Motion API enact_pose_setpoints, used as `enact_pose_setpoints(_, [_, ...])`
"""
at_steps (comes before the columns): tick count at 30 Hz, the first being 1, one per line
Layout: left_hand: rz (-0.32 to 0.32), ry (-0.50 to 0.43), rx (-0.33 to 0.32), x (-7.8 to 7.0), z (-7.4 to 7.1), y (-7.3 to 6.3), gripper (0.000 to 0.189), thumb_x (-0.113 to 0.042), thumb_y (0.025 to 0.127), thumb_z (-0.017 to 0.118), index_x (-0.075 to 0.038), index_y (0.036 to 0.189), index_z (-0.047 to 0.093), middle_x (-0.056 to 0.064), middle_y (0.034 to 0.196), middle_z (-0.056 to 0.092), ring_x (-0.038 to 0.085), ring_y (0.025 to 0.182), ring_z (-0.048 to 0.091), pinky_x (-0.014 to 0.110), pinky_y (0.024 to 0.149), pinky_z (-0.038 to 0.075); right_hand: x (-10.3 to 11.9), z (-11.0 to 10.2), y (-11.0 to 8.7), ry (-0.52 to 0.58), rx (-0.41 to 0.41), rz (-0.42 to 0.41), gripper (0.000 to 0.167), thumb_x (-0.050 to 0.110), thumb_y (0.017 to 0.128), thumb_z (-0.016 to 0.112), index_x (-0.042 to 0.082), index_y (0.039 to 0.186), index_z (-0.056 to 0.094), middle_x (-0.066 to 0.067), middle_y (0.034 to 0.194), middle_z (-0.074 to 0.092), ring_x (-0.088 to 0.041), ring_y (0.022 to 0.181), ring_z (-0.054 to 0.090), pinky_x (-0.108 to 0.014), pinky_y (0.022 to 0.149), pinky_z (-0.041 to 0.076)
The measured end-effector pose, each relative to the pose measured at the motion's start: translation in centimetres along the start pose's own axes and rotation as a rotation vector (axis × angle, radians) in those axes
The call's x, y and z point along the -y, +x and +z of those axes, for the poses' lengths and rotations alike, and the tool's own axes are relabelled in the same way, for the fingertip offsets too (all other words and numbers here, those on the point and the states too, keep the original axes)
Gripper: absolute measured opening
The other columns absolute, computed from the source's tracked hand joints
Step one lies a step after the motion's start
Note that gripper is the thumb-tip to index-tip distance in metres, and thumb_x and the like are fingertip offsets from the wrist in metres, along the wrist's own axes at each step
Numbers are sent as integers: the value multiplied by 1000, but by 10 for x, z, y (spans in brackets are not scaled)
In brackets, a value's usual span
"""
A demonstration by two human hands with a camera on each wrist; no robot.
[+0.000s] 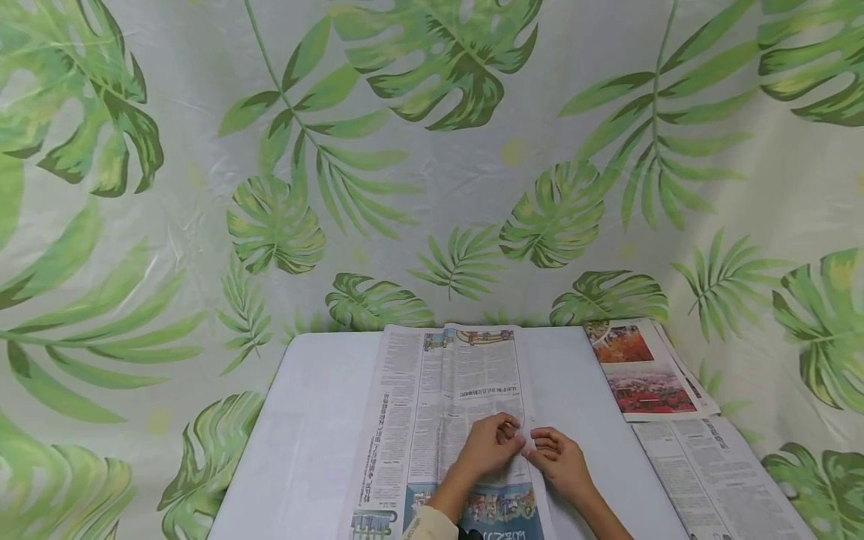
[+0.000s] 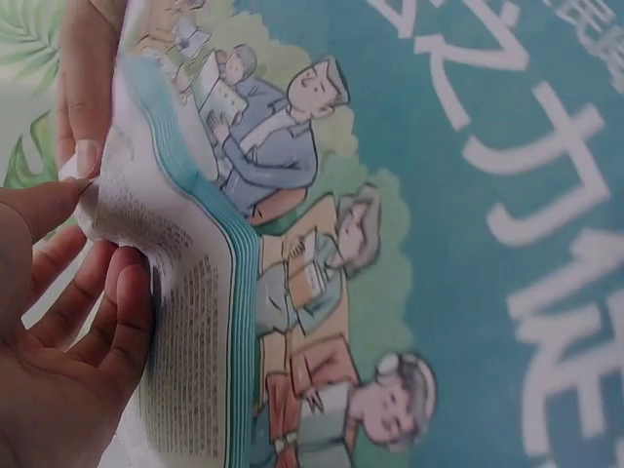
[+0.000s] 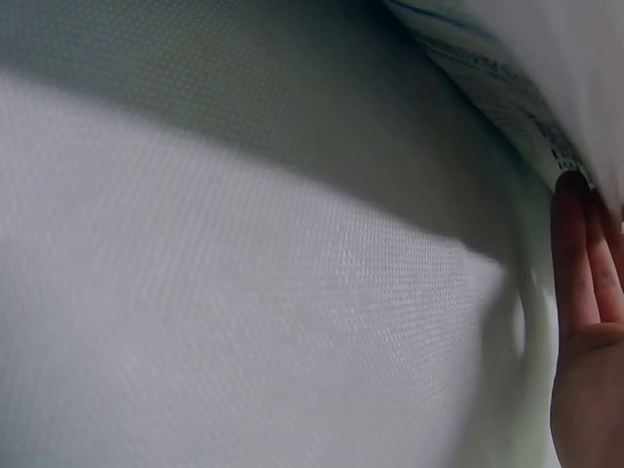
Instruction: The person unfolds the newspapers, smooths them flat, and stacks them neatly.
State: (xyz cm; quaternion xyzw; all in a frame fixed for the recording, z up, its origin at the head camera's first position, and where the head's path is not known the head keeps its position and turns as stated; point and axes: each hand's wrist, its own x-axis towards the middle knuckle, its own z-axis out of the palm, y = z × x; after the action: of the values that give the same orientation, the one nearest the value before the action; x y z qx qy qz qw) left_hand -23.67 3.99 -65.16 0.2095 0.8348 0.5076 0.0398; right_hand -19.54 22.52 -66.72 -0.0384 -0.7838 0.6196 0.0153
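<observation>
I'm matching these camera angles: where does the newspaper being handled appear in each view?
Head: the newspaper runs down the lower middle.
Left wrist: the newspaper fills the centre and right.
Right wrist: the newspaper crosses the upper right corner.
Shared landmark: the right hand, at the newspaper's edge.

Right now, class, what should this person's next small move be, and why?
Probably fold the raised edge of the newspaper slightly inward: the left grip pinches it, the right grip is close beside, and the edge already lifts off the table.
</observation>
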Motion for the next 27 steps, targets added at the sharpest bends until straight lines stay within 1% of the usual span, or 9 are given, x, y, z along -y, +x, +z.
enact_pose_setpoints(3, [-11, -4, -4, -2, 1, 0, 22, -26, 94, 74, -11, 111, 73, -4, 85, 68, -4, 67, 55, 17, 62, 49, -1, -2, -1, 7, 41, -10, 41, 6, 86, 82, -6, 122, 65, -15, 105, 74, -4, 86, 69, -19, 78, 57])
enact_pose_setpoints(8, [-56, 6, 4, -5, 3, -1, 27, -34, 92, 75, -14, 110, 73, -3, 87, 69, -4, 67, 54, 18, 63, 47, -3, -6, -3, 26, 148, -35, 51, 8, 90, 78, -10, 133, 58, -25, 120, 70, -5, 91, 71, -21, 80, 58])
enact_pose_setpoints(10, [-74, 17, 4, -5, 3, -1, 30, -39, 92, 75, -16, 110, 73, -3, 88, 69, -3, 67, 54, 18, 63, 47, -5, -7, -3, 40, 191, -47, 54, 9, 92, 76, -11, 137, 54, -27, 125, 68, -5, 93, 71, -22, 81, 59])
enact_pose_setpoints(12, [-83, 24, -4, -6, 4, -1, 32, -42, 91, 74, -16, 110, 73, -2, 88, 69, -2, 68, 54, 18, 63, 46, -7, -8, -2, 63, 222, -63, 55, 9, 94, 74, -13, 139, 52, -25, 127, 68, -5, 94, 71, -22, 83, 59])
enact_pose_setpoints(16, [-100, 46, -24, -7, 5, -1, 37, -48, 90, 73, -15, 107, 73, -3, 84, 67, 1, 70, 53, 20, 64, 45, -10, -11, -2, 101, 272, -106, 53, 6, 97, 69, -17, 139, 48, -18, 126, 70, -3, 97, 71, -21, 85, 59])
enact_pose_setpoints(18, [-109, 46, -31, -8, 5, -1, 37, -47, 89, 74, -15, 106, 74, -2, 83, 68, 2, 70, 53, 21, 65, 45, -10, -12, -2, 106, 296, -124, 52, 6, 99, 66, -19, 139, 46, -19, 127, 70, -2, 100, 71, -21, 87, 58])
enact_pose_setpoints(20, [-114, 50, -34, -9, 6, -1, 35, -45, 89, 73, -15, 106, 74, -2, 84, 68, 2, 70, 53, 22, 65, 45, -9, -13, -3, 109, 320, -120, 51, 7, 101, 63, -19, 141, 44, -23, 130, 67, 0, 103, 70, -22, 87, 59])
enact_pose_setpoints(23, [-108, 53, -40, -8, 5, -2, 32, -41, 88, 73, -15, 106, 74, 0, 86, 70, 2, 70, 54, 22, 64, 46, -8, -14, -3, 122, 314, -67, 50, 13, 105, 59, -17, 142, 45, -29, 133, 64, 0, 103, 69, -26, 84, 60])
enact_pose_setpoints(27, [-96, 62, -52, -7, 4, -2, 30, -42, 89, 73, -15, 104, 74, -3, 85, 71, 2, 72, 57, 21, 66, 48, -6, -12, -1, 120, 237, 8, 47, 22, 107, 56, -12, 140, 52, -22, 130, 68, -3, 97, 71, -29, 78, 62])
